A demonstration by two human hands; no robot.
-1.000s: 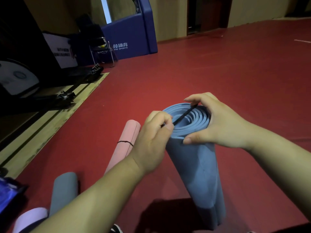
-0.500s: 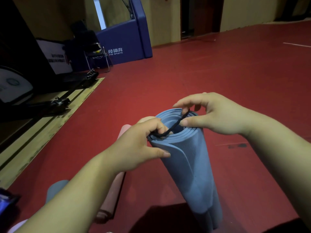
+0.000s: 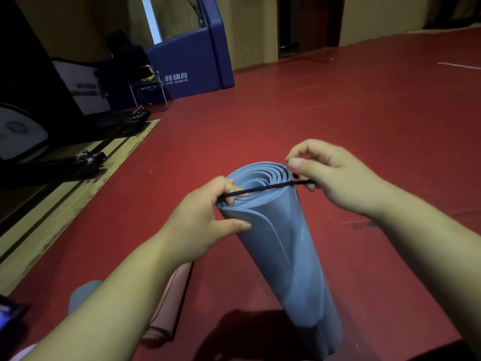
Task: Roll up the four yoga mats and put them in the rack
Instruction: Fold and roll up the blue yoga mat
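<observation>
Floor (image 3: 338, 113): red, gym room.
Left hand (image 3: 200, 225): fingers pinch black band (image 3: 268, 188) across rolled blue yoga mat (image 3: 286, 251).
Right hand (image 3: 335, 175): fingers pinch band's other end.

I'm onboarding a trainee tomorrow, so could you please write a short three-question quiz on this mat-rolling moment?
1. True or false: the black band is stretched across the top end of the rolled blue mat.
2. Of the left hand and right hand, which pinches the band? A) left only B) right only C) both
3. Fill in: the rolled pink mat lies on the floor to the blue mat's ____.
Key: 1 true; 2 C; 3 left.
</observation>
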